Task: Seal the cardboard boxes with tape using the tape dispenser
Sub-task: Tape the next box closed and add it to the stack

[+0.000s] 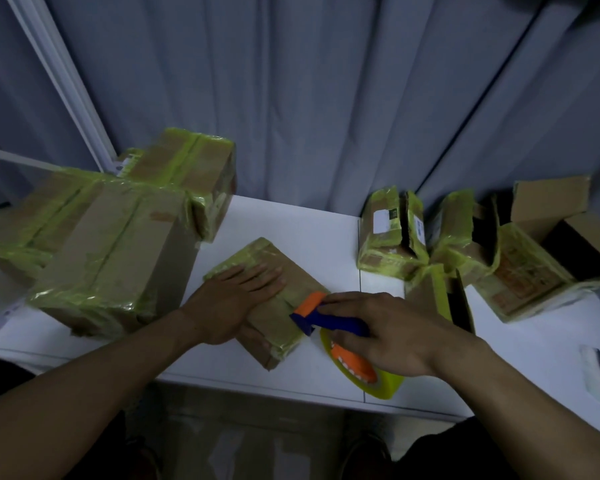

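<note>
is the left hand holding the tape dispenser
No, the left hand lies flat on the small box; the right hand grips the tape dispenser.

Both forearms (84, 393) are bare from the wrist down to the lower edge of the frame. The left hand (229, 306) and right hand (378, 337) are bare too. At bottom centre, two shoes (142, 455) show dimly, brownish, with details too dark to tell.

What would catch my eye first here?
Two hands at the centre: the left hand lies flat on a small box, and the right hand grips an orange-and-blue tape dispenser with a yellow roll. Big yellow-taped boxes pile up at left; open boxes sit at right.
</note>
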`<state>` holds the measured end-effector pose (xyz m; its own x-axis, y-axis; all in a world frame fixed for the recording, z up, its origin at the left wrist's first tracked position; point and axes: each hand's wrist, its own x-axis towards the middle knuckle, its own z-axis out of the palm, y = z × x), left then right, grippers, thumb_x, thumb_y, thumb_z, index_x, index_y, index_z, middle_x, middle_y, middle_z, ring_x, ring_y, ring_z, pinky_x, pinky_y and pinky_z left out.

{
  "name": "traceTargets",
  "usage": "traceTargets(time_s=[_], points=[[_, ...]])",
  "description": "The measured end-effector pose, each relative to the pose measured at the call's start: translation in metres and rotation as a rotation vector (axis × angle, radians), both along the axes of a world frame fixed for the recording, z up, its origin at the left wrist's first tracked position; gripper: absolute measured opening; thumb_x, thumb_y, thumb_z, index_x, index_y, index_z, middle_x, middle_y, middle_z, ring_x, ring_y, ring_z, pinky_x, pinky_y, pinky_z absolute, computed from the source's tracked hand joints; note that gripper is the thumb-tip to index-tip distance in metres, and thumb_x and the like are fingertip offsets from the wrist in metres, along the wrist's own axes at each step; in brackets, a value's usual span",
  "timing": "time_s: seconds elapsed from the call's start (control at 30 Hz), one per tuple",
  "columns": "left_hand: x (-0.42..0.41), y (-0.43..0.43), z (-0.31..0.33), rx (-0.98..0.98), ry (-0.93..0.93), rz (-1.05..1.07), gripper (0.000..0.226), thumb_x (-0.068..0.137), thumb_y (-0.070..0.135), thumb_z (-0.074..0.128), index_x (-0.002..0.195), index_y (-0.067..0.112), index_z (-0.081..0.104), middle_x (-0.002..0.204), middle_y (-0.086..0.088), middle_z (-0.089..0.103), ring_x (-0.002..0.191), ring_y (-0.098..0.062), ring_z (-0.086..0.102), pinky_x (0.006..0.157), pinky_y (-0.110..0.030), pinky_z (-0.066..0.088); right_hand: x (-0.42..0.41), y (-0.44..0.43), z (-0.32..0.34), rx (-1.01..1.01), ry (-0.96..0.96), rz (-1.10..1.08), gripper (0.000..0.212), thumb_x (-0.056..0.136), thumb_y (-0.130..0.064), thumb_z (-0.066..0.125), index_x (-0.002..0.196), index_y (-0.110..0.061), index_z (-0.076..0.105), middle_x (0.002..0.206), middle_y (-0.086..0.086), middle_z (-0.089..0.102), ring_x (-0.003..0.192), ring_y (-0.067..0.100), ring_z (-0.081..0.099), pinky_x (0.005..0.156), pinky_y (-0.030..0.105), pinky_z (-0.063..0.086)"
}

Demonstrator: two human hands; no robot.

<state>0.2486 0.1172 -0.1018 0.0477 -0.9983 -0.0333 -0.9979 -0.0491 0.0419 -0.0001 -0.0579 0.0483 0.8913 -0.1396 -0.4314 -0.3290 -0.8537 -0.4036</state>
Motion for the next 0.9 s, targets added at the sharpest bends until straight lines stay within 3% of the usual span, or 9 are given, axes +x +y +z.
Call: traceTargets(time_s=[0.1, 0.17, 0.3, 0.4, 0.57, 0.77, 0.9], points=[[0.005, -0.002, 0.002, 0.025, 0.026, -0.017, 0.1, 0.083, 0.085, 0.029, 0.159, 0.027, -0.003, 0.166, 0.006, -0.001, 0.152, -0.018, 0.001, 0.123, -0.043, 0.01, 0.003, 0.005, -0.01, -0.05, -0.005, 0.025, 0.045, 0.105, -0.05, 0.043, 0.15, -0.049, 0.042, 0.156, -0.027, 0.038, 0.137, 0.008, 0.046, 0.108, 0.026, 0.04], [0.008, -0.003, 0.004, 0.053, 0.037, -0.015, 0.107, 0.08, 0.087, 0.038, 0.158, 0.029, -0.007, 0.166, 0.008, -0.007, 0.152, -0.017, -0.005, 0.124, -0.044, 0.008, 0.005, 0.007, -0.014, -0.092, 0.003, 0.046, 0.047, 0.106, -0.051, 0.039, 0.153, -0.049, 0.038, 0.16, -0.027, 0.032, 0.14, 0.008, 0.043, 0.107, 0.025, 0.038], [-0.024, -0.007, 0.017, 0.122, 0.142, 0.083, 0.133, 0.054, 0.105, 0.037, 0.156, 0.036, -0.013, 0.163, 0.013, -0.018, 0.151, -0.014, -0.017, 0.122, -0.048, -0.006, 0.004, 0.006, -0.018, -0.101, -0.018, 0.057, 0.046, 0.107, -0.051, 0.037, 0.153, -0.049, 0.037, 0.161, -0.029, 0.028, 0.139, 0.01, 0.045, 0.107, 0.029, 0.04], [-0.059, -0.01, 0.011, 0.048, 0.218, 0.177, 0.12, 0.063, 0.102, 0.032, 0.152, 0.039, -0.017, 0.163, 0.013, -0.015, 0.15, -0.012, -0.015, 0.122, -0.049, -0.007, 0.002, 0.006, -0.021, -0.116, -0.013, 0.071, 0.047, 0.108, -0.052, 0.033, 0.155, -0.05, 0.033, 0.163, -0.028, 0.024, 0.141, 0.012, 0.043, 0.11, 0.034, 0.041], [-0.046, -0.009, -0.009, -0.076, 0.09, 0.188, 0.102, 0.08, 0.084, 0.038, 0.159, 0.024, 0.015, 0.166, 0.002, 0.008, 0.152, -0.021, 0.008, 0.12, -0.051, 0.017, 0.001, 0.006, -0.025, -0.071, -0.022, 0.04, 0.047, 0.108, -0.051, 0.034, 0.155, -0.052, 0.031, 0.163, -0.033, 0.017, 0.142, 0.007, 0.04, 0.11, 0.035, 0.039], [-0.037, -0.017, -0.01, 0.028, 0.099, 0.18, 0.105, 0.079, 0.084, 0.036, 0.158, 0.029, -0.005, 0.166, 0.006, -0.01, 0.153, -0.016, -0.007, 0.122, -0.047, 0.007, -0.014, 0.004, -0.025, -0.052, -0.04, 0.009, 0.047, 0.108, -0.051, 0.034, 0.155, -0.053, 0.028, 0.162, -0.034, 0.016, 0.143, 0.004, 0.037, 0.112, 0.033, 0.038], [-0.032, -0.02, -0.011, 0.033, 0.08, 0.172, 0.104, 0.079, 0.084, 0.034, 0.158, 0.028, -0.004, 0.166, 0.004, -0.008, 0.153, -0.018, -0.003, 0.121, -0.05, 0.01, -0.032, -0.002, -0.025, -0.04, -0.031, -0.03, 0.048, 0.108, -0.051, 0.036, 0.155, -0.052, 0.03, 0.161, -0.036, 0.017, 0.143, 0.004, 0.039, 0.114, 0.032, 0.038]])
